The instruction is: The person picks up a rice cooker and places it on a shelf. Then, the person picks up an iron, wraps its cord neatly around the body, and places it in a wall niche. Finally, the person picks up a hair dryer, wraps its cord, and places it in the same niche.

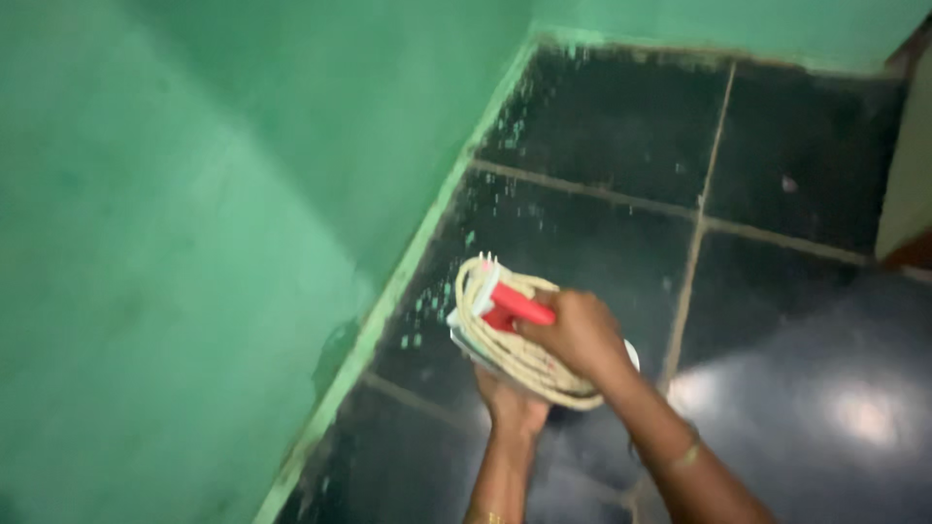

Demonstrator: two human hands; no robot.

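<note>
I hold a coil of cream-coloured cord (pixel 505 349) wound around a white and red extension board (pixel 513 306) whose plug pins stick up at the top. My left hand (pixel 510 403) supports the bundle from below. My right hand (pixel 578 335) grips it from the right, fingers over the red part. The bundle is held above a dark tiled floor (pixel 621 126), close to a green wall (pixel 194 243).
The green wall fills the left half and meets the floor along a pale skirting line (pixel 408 281). Green paint specks dot the black tiles near it. A wooden door or frame edge (pixel 908 175) stands at the far right. Light glares on the floor at lower right.
</note>
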